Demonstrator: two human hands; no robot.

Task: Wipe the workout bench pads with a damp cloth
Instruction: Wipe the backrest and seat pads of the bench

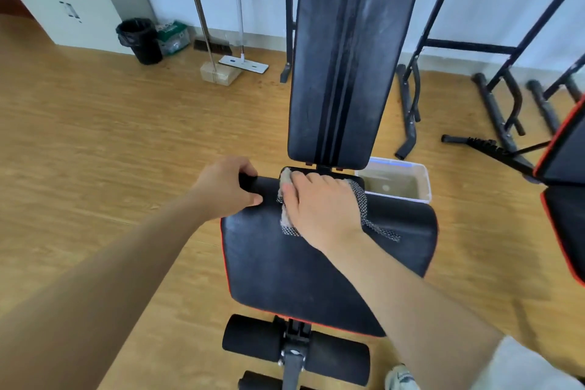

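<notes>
Right now the left hand (228,187) curls its fingers over the far left corner of the smooth black seat pad (285,263). This pad has a thin red edge and rounded corners. The right hand (319,209) lies flat with its fingers out straight. It presses a soft grey cloth (364,212) with a bumpy black-and-white checked trim onto this surface. The cloth sits at the far end of the seat pad, and most of it is hidden under the hand.

Just past it, the long black back pad (354,57) stands tilted up. It has dark stripes down its middle and pale dusty smears on its shiny skin. Two fat round black foam rollers (253,339) stick out below the seat.

Beside the bench, on the right, a white plastic tub (425,180) holds cloudy water. The floor (95,136) is light brown wood planks. By the white wall stand a round black bin (141,41), a flat white mop (243,64) and black metal racks (489,101).
</notes>
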